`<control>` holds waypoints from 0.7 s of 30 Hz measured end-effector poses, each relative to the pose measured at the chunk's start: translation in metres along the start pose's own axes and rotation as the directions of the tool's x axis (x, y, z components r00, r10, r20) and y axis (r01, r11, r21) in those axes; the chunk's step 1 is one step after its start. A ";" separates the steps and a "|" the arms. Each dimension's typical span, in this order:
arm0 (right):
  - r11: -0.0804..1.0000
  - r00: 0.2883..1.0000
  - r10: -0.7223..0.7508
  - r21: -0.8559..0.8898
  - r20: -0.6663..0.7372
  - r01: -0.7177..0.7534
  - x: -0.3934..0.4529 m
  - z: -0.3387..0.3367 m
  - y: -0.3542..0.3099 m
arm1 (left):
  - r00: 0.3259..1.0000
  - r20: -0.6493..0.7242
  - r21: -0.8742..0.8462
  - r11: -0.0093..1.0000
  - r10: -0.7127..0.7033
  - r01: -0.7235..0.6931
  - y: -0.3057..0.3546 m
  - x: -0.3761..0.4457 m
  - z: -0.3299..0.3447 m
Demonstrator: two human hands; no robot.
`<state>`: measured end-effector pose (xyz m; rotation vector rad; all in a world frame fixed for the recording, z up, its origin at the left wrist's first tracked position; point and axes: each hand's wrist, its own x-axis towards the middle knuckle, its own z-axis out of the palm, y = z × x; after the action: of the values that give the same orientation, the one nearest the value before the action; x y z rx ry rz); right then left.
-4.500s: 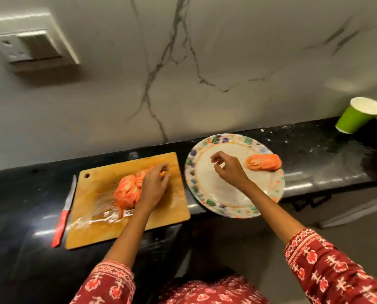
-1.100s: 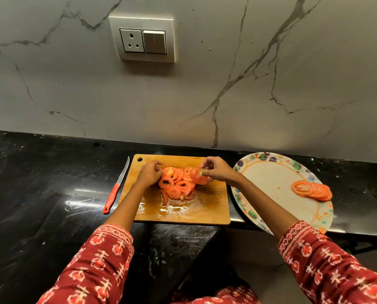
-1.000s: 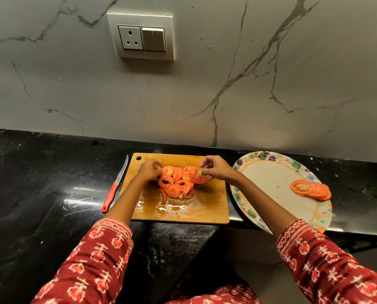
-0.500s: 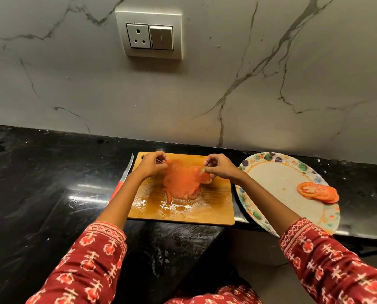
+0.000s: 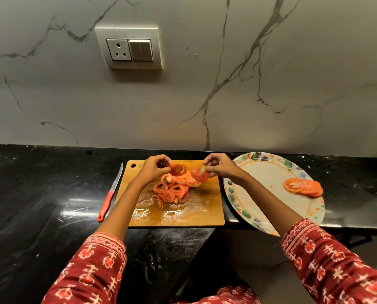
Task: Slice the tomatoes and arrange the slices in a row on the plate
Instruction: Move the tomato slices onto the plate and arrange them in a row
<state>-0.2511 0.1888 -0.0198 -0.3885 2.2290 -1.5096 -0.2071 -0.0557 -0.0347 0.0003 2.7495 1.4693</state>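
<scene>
From the head view, the left hand (image 5: 153, 170) pinches a thin round tomato slice (image 5: 178, 169) above the wet wooden cutting board (image 5: 196, 213), and the right hand (image 5: 221, 166) pinches another slice (image 5: 200, 174) beside it. Below them a loose pile of slices (image 5: 172, 189) glistens on the board. A short overlapping row of slices (image 5: 302, 187) lies on the round patterned plate (image 5: 260, 207). A red-handled knife (image 5: 109, 197) rests on the glossy black bench (image 5: 40, 205).
</scene>
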 end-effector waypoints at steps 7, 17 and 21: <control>0.998 0.997 0.020 0.067 -0.068 -0.016 -0.022 -0.024 0.013 | 0.995 0.102 0.012 1.000 0.016 -0.018 0.020 0.008 0.033; 0.975 0.954 0.176 0.178 -0.244 -0.134 -0.067 -0.073 0.055 | 0.948 0.303 0.024 0.994 0.099 -0.111 0.059 0.033 0.100; 0.965 0.897 0.243 0.189 -0.370 -0.183 -0.088 -0.117 0.073 | 0.922 0.368 0.022 0.990 0.121 -0.139 0.082 0.052 0.136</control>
<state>-0.2303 0.3506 -0.0338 0.2225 2.3292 -1.7360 -0.2571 0.1034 -0.0431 0.4225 2.5165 1.2727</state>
